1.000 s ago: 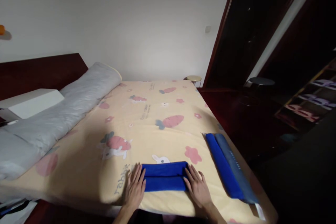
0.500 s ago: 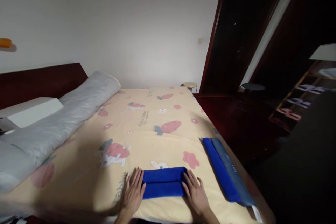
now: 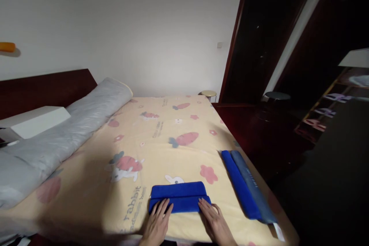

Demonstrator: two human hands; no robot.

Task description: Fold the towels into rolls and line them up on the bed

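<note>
A blue cloth point(image 3: 179, 190), folded into two long flaps that meet at a lengthwise seam, lies flat near the front of the bed. My left hand point(image 3: 158, 221) rests its outstretched fingers on the near flap, toward its left end. At the right end of that same flap, the fingertips of my right hand point(image 3: 212, 215) touch the cloth, with the fingers extended. What is beneath the fingertips is hidden. To the right lies a second folded cloth point(image 3: 240, 184), long and narrow, with a blue half and a grey-blue half bearing lettering.
The bed sheet point(image 3: 161, 153) is cream, printed with rabbits and carrots. A grey rolled quilt point(image 3: 83, 123) and a white box point(image 3: 40, 121) lie along the headboard point(image 3: 46, 88). Beyond the bed stand stools point(image 3: 209, 93) and a shoe rack point(image 3: 323, 103); a dark door point(image 3: 253, 38) is behind.
Both hands have moved from the ends of the blue cloth to its near flap. The cloth now looks wider and flatter, and its ends stick out past my fingers.
</note>
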